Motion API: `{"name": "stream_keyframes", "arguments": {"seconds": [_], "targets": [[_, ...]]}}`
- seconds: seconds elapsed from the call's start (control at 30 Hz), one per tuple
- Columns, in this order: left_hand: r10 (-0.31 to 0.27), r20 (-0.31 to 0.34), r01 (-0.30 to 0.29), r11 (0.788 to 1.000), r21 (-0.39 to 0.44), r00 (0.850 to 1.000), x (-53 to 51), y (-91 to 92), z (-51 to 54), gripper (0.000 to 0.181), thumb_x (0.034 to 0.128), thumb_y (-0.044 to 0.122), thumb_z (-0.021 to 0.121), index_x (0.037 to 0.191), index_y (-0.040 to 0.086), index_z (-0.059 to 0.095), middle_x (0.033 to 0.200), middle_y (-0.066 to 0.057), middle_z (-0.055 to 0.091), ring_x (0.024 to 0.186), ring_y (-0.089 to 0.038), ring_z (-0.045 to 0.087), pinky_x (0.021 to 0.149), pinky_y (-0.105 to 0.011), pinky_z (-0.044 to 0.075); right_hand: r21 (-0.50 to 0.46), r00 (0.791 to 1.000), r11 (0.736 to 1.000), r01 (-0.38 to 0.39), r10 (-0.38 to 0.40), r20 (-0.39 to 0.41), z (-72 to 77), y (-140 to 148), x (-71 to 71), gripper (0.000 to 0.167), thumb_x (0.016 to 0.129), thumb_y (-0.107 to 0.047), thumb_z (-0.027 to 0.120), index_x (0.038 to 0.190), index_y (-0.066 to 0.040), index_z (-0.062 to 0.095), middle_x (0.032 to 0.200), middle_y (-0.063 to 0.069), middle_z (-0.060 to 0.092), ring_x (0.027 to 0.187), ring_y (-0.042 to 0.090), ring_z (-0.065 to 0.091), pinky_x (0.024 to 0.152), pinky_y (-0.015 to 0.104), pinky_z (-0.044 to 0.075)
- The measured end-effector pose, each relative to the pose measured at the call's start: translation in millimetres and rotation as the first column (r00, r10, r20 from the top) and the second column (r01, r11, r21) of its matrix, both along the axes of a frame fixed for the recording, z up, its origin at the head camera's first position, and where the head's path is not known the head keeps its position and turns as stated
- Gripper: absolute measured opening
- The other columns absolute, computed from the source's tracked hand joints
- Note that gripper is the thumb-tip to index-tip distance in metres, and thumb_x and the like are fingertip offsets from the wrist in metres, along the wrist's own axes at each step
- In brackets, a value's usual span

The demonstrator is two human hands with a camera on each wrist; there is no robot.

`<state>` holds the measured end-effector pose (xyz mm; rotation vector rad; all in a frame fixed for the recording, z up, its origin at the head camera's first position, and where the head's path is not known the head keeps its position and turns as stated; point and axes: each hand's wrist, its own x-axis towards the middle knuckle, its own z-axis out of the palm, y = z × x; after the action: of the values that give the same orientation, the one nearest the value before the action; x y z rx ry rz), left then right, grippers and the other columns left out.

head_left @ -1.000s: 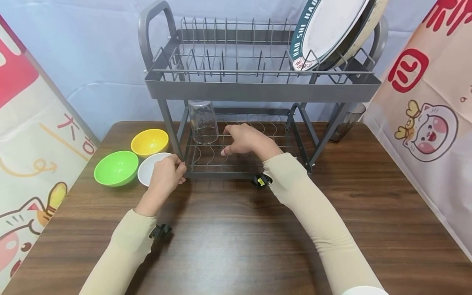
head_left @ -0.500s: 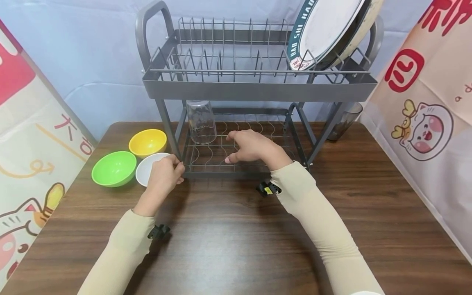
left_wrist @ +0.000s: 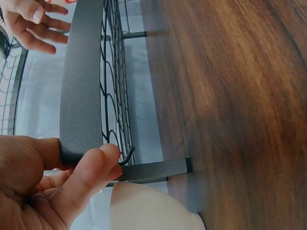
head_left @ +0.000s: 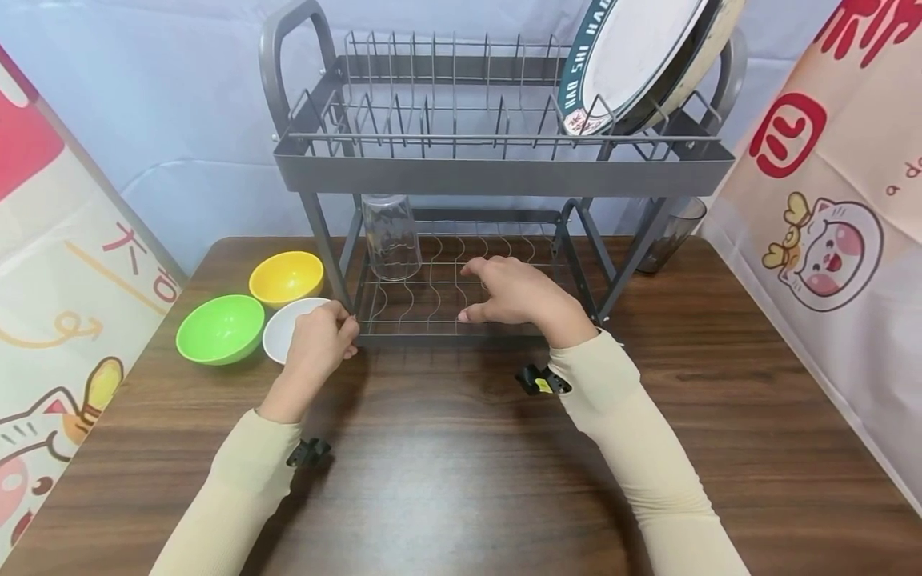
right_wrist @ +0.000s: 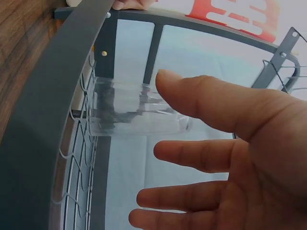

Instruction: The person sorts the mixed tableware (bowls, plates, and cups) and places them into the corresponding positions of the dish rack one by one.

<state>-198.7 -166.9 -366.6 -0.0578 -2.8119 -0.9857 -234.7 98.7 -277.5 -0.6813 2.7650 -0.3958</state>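
Note:
My left hand (head_left: 320,340) pinches the front left corner of the grey dish rack's (head_left: 504,178) lower shelf. In the left wrist view, thumb and fingers sit on either side of the dark flat bar (left_wrist: 82,86). My right hand (head_left: 515,292) is held above the wire lower shelf with fingers apart and nothing in them. To its left a clear glass (head_left: 392,244) stands mouth down on that shelf. In the right wrist view the glass (right_wrist: 139,110) lies beyond the thumb and fingertips, with the hand's palm bare.
Left of the rack, a green bowl (head_left: 219,330), a yellow bowl (head_left: 286,276) and a white bowl (head_left: 281,332) stand close together, the white one partly behind my left hand. Plates (head_left: 627,68) lean in the upper tier's right end. A tinted glass (head_left: 670,236) is behind the rack's right leg.
My right hand has drawn away from the clear glass, rightward and toward me, its fingers staying apart. My left hand keeps its hold on the shelf corner.

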Motion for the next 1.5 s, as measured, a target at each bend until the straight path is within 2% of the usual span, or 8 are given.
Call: {"name": "stream_keyframes", "arguments": {"seconds": [0.2,0.5,0.8,1.13,1.3,1.5], "targets": [[0.002,-0.008,-0.002,1.0,-0.008,1.0,0.5,-0.6,-0.8,0.014,0.086,0.007,0.049,0.082,-0.001,0.06,0.059,-0.006,0.063,0.05,-0.014,0.063,0.049,-0.027,0.046,-0.033,1.0,0.999,0.01,-0.011,-0.012,2.2,12.4,5.9,0.065,0.081,-0.035,0.07,0.135,-0.01,0.044,0.131,0.013,0.048,0.117,0.029,0.046,0.092,0.044,0.038],[0.002,-0.011,-0.002,1.0,0.014,1.0,0.6,-0.3,-0.7,0.014,0.0856,0.006,0.049,0.082,-0.001,0.06,0.06,-0.007,0.062,0.05,-0.014,0.062,0.048,-0.027,0.047,0.005,0.999,1.0,0.026,-0.025,-0.028,2.5,28.2,12.6,0.068,0.08,-0.035,0.071,0.136,-0.007,0.043,0.131,0.015,0.048,0.116,0.031,0.047,0.092,0.047,0.038],[0.008,0.004,-0.008,1.0,0.016,1.0,0.5,0.0,-1.6,0.013,0.0855,0.005,0.049,0.083,-0.002,0.059,0.062,-0.008,0.063,0.051,-0.015,0.062,0.048,-0.026,0.047,0.024,0.997,0.999,-0.028,0.03,-0.071,3.2,41.6,21.3,0.064,0.079,-0.031,0.073,0.132,-0.005,0.047,0.13,0.016,0.049,0.117,0.033,0.046,0.092,0.048,0.037],[0.014,0.0,-0.014,1.0,0.012,1.0,0.0,-0.3,-1.1,0.012,0.0848,0.005,0.049,0.082,0.0,0.059,0.062,-0.007,0.062,0.051,-0.014,0.062,0.048,-0.026,0.047,0.052,0.996,0.998,-0.04,0.045,-0.081,1.2,48.0,34.2,0.063,0.078,-0.03,0.074,0.13,-0.005,0.049,0.128,0.016,0.05,0.113,0.031,0.049,0.087,0.048,0.041],[0.018,0.009,-0.018,1.0,0.009,1.0,0.4,0.4,-0.3,0.012,0.0852,0.006,0.049,0.083,0.0,0.059,0.063,-0.007,0.063,0.052,-0.014,0.062,0.048,-0.026,0.047,0.061,0.995,0.998,-0.029,0.035,-0.094,1.0,54.1,42.8,0.066,0.076,-0.029,0.076,0.131,-0.006,0.049,0.13,0.015,0.05,0.115,0.031,0.048,0.088,0.048,0.039],[0.022,0.01,-0.022,1.0,0.006,1.0,1.1,1.2,0.4,0.013,0.0852,0.007,0.049,0.083,0.0,0.059,0.063,-0.008,0.063,0.052,-0.014,0.062,0.048,-0.026,0.046,0.051,0.996,0.998,-0.035,0.039,-0.076,3.8,68.6,52.2,0.064,0.079,-0.033,0.073,0.131,-0.004,0.048,0.13,0.017,0.049,0.114,0.034,0.049,0.088,0.05,0.039]]}}
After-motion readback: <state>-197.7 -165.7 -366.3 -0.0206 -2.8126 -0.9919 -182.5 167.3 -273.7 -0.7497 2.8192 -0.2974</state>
